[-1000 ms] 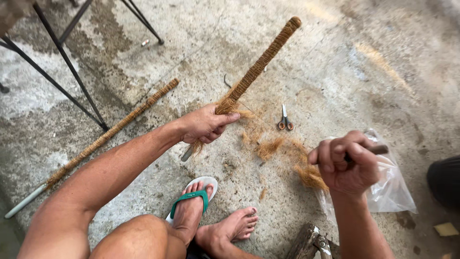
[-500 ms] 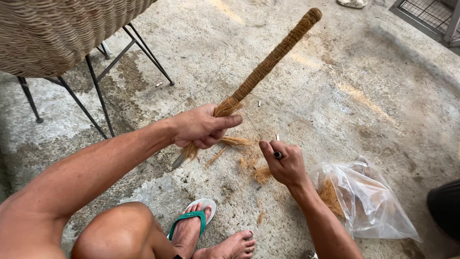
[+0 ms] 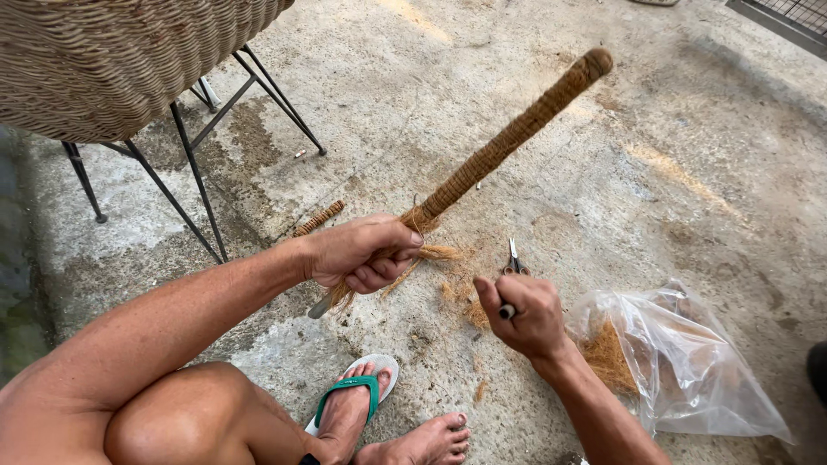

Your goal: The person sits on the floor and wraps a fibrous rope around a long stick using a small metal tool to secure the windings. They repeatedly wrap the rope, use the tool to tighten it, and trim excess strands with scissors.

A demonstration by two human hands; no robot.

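Evidently my left hand (image 3: 366, 254) clamps the fibre-wrapped stick (image 3: 508, 142) low, angling it up off the floor. My right hand (image 3: 521, 317) is fisted around a small dark tool (image 3: 507, 311), apparently readied beside the loose fibres (image 3: 461, 293).

L hand (image 3: 362, 254) fisted, R hand (image 3: 521, 314) fisted, fingers curled

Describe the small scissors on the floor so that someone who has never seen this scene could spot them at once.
Start at the clear plastic bag of brown fibre on the concrete floor. Just left of it is the right hand; the scissors lie directly beyond its knuckles, among loose fibre scraps. They are the only metal thing there, blades pointing away.
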